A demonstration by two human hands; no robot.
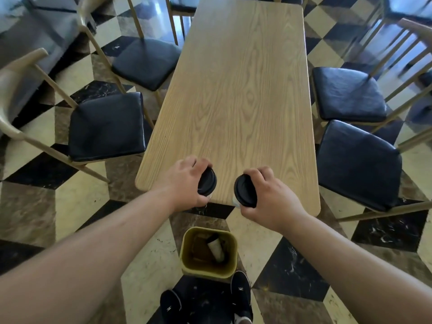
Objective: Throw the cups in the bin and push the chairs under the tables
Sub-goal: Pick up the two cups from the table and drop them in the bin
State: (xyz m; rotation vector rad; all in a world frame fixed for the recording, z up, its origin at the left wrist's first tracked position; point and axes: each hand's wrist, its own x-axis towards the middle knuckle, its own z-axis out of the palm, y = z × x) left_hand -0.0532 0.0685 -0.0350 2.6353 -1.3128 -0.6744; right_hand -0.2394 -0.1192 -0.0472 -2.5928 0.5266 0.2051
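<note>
My left hand (184, 181) grips a paper cup with a black lid (207, 182) above the near edge of the wooden table (240, 90). My right hand (268, 195) grips a second black-lidded cup (244, 190) beside it. Both cups are tilted toward each other. A yellow bin (187, 265) stands on the floor below my hands, with one cup (216, 249) lying inside. Two chairs with black cushions stand left of the table, the near one (106, 126) and the far one (147, 63), both pulled out. Two more, near (357, 164) and far (348, 93), stand on the right.
The floor is checkered in black, cream and brown tiles. My black shoes (240, 293) are just behind the bin. More chairs (402, 31) and table legs show at the far end and the right edge.
</note>
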